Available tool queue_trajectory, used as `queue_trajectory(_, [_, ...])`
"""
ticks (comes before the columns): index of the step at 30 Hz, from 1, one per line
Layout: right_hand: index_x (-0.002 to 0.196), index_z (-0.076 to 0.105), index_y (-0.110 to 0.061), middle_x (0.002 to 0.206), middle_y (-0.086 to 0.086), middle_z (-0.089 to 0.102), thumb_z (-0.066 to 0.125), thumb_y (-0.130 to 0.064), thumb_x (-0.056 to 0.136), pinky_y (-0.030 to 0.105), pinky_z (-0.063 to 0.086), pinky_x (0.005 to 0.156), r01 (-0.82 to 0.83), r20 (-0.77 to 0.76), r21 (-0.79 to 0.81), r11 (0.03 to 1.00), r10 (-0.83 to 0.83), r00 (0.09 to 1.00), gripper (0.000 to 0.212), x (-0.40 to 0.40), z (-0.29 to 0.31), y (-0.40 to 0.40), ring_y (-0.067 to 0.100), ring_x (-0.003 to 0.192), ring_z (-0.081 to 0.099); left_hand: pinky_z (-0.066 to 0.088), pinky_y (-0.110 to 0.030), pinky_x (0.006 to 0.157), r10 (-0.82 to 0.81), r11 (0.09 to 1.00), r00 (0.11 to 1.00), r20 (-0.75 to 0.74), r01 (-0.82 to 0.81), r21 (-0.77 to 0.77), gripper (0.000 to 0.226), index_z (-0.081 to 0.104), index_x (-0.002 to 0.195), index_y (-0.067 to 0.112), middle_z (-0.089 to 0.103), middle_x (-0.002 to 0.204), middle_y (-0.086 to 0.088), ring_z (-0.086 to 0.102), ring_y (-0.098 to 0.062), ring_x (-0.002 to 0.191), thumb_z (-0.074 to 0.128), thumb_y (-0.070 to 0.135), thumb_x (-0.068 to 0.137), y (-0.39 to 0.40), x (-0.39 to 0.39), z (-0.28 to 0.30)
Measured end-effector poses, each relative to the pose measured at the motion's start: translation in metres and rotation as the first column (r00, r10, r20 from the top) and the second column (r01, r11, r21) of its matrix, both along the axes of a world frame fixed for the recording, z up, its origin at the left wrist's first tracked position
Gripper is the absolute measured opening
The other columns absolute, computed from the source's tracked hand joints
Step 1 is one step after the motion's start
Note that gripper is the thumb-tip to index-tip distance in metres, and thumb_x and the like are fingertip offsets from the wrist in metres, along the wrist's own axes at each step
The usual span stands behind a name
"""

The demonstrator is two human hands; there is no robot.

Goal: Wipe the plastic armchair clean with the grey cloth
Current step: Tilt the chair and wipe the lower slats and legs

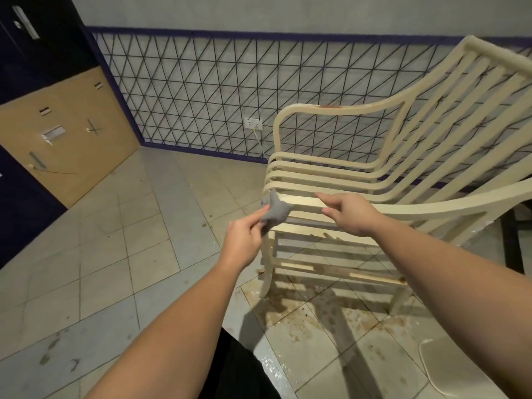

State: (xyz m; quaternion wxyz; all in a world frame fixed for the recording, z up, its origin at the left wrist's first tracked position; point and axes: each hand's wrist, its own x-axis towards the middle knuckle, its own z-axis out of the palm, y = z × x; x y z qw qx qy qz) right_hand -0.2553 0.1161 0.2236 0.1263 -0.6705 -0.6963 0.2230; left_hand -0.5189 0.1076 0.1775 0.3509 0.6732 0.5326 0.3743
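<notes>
Plastic armchair (pixel 383 180), cream, slatted seat and back, stands on the tiled floor (pixel 121 254) at roughly 2 o'clock from frame centre, back leaning toward the patterned wall (pixel 201 87); a reddish-brown mark shows on top of the far armrest. Brown stains and debris spread over the tiles under and in front of the chair legs, about 5 o'clock. Tan panel (pixel 66 139) with dark surround sits at 9 to 10 o'clock. Wall socket (pixel 253 123) with a pale cable hanging from it, near 12 o'clock, just behind the chair's front corner. Right hand (pixel 349 214) rests on the near armrest toward its front end, thumb below the edge, fingers lying over the top, loosely curled on the rail. Left hand (pixel 244 240), at centre, pinches the grey cloth (pixel 275 211) between thumb and fingertips; cloth bunched, its upper end touching the front corner of the near armrest. No containers in view.
</notes>
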Motion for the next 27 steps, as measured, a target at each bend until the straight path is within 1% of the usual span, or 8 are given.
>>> queue_trajectory(2, [0.148,0.045,-0.032,0.145,-0.005,0.054,0.051,-0.03,0.102,0.025,0.034,0.106,0.01,-0.025,-0.007,1.0,-0.01,1.0,0.046,-0.001,0.002,-0.001,0.017,0.136,0.047,0.043,-0.014,0.054,0.14,0.988,0.99,-0.02,-0.141,-0.063,0.029,0.079,0.1,0.018,0.07,0.077,0.007,0.055,0.001,0.059,0.052,0.007,0.101,0.004,-0.025,-0.006])
queue_trajectory(4, [0.148,0.045,-0.032,0.144,-0.004,0.054,0.051,-0.03,0.102,0.025,0.034,0.106,0.012,-0.027,-0.001,1.0,-0.012,1.0,0.046,-0.002,0.003,-0.002,0.018,0.136,0.047,0.04,-0.023,0.051,0.248,0.966,0.968,-0.045,-0.251,-0.068,0.027,0.071,0.082,0.011,0.061,0.065,-0.001,0.049,-0.01,0.054,0.052,0.01,0.101,0.013,-0.039,-0.005])
queue_trajectory(8, [0.148,0.045,-0.031,0.141,-0.003,0.057,0.052,-0.031,0.102,0.027,0.036,0.105,0.028,-0.031,0.005,1.0,-0.028,0.999,0.046,-0.003,0.004,-0.005,0.019,0.133,0.049,0.049,-0.03,0.069,0.05,0.995,0.999,-0.018,-0.051,-0.085,0.022,0.073,0.103,0.018,0.068,0.084,0.004,0.06,-0.012,0.073,0.051,0.016,0.103,0.027,-0.001,0.021])
queue_trajectory(11, [0.14,0.055,-0.025,0.126,0.001,0.068,0.055,-0.028,0.1,0.025,0.041,0.091,0.028,0.005,0.04,0.999,-0.028,1.0,0.04,-0.003,0.004,-0.005,0.023,0.117,0.059,0.04,-0.028,0.104,-0.215,0.959,0.932,-0.29,0.257,0.115,0.035,0.066,0.132,0.026,0.066,0.13,0.007,0.057,-0.009,0.113,0.057,0.015,0.101,0.028,0.05,0.034])
queue_trajectory(14, [0.127,0.066,-0.025,0.118,-0.001,0.071,0.058,-0.023,0.097,0.025,0.043,0.085,0.027,-0.002,0.077,0.997,-0.027,1.0,0.031,-0.002,0.005,-0.006,0.021,0.11,0.062,0.029,-0.036,0.118,-0.175,0.921,0.874,-0.453,0.309,0.24,0.05,0.06,0.138,0.033,0.057,0.144,0.01,0.049,-0.015,0.132,0.06,0.006,0.096,0.032,0.057,0.022])
queue_trajectory(18, [0.14,0.056,-0.024,0.131,-0.003,0.065,0.057,-0.032,0.099,0.027,0.042,0.102,0.05,-0.028,0.032,0.998,-0.05,0.998,0.042,-0.002,0.007,-0.007,0.019,0.123,0.057,0.034,0.002,0.097,-0.015,0.995,0.984,-0.179,0.033,0.097,0.051,0.062,0.135,0.031,0.06,0.128,0.019,0.058,-0.001,0.114,0.055,-0.001,0.096,0.032,0.022,0.001])
queue_trajectory(21, [0.141,0.055,-0.022,0.132,0.0,0.064,0.056,-0.03,0.1,0.032,0.042,0.107,0.055,-0.033,0.029,0.998,-0.054,0.998,0.042,-0.005,0.007,-0.008,0.021,0.125,0.056,0.054,-0.022,0.065,0.048,0.994,0.98,-0.194,-0.067,-0.092,0.025,0.073,0.116,0.028,0.075,0.101,-0.002,0.067,-0.016,0.076,0.055,0.018,0.102,0.033,-0.001,-0.017])
queue_trajectory(27, [0.141,0.055,-0.027,0.129,-0.001,0.066,0.056,-0.032,0.1,0.028,0.043,0.1,0.069,-0.004,0.027,0.997,-0.069,0.998,0.042,-0.004,0.004,-0.005,0.022,0.122,0.057,0.049,-0.03,0.094,-0.017,0.994,0.971,-0.238,0.042,0.099,0.033,0.06,0.133,0.025,0.067,0.122,0.002,0.06,-0.015,0.11,0.056,0.023,0.101,0.033,0.025,-0.009])
